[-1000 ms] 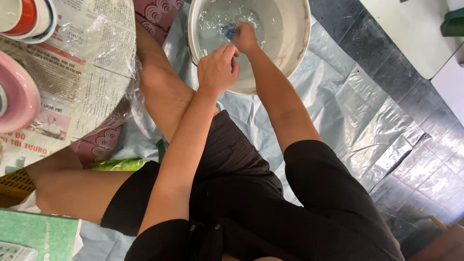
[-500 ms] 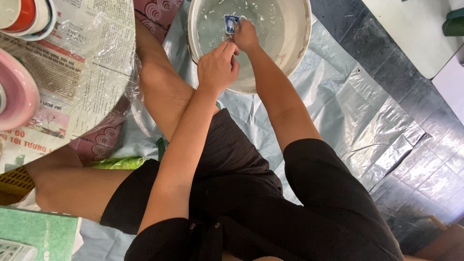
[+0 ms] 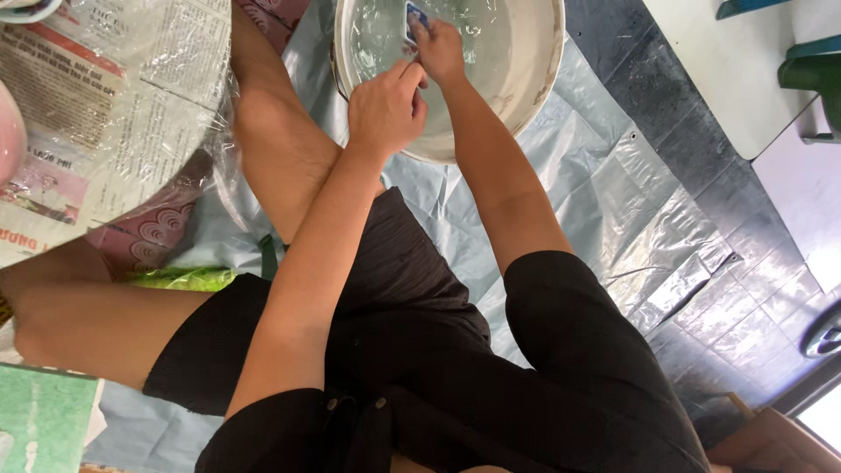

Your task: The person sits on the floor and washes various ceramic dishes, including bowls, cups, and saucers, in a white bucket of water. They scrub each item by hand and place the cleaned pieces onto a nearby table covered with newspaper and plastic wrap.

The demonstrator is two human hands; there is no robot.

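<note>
A large white bucket (image 3: pixel 534 79) with water in it stands on the floor between my knees. My right hand (image 3: pixel 441 51) reaches into it and pinches a small blue and white piece (image 3: pixel 414 17) just above the water. My left hand (image 3: pixel 385 109) hovers over the bucket's near rim with fingers curled, touching the right hand's thumb side. Whether it holds anything is hidden.
A round table top (image 3: pixel 114 114) covered with newspaper under clear plastic is at the left. A grey plastic sheet (image 3: pixel 648 201) covers the dark tiled floor. A green leaf-like thing (image 3: pixel 175 278) lies by my left thigh. A green chair (image 3: pixel 810 74) stands far right.
My right hand has lifted the blue and white piece further towards the far side of the bucket. The left hand stays by the near rim.
</note>
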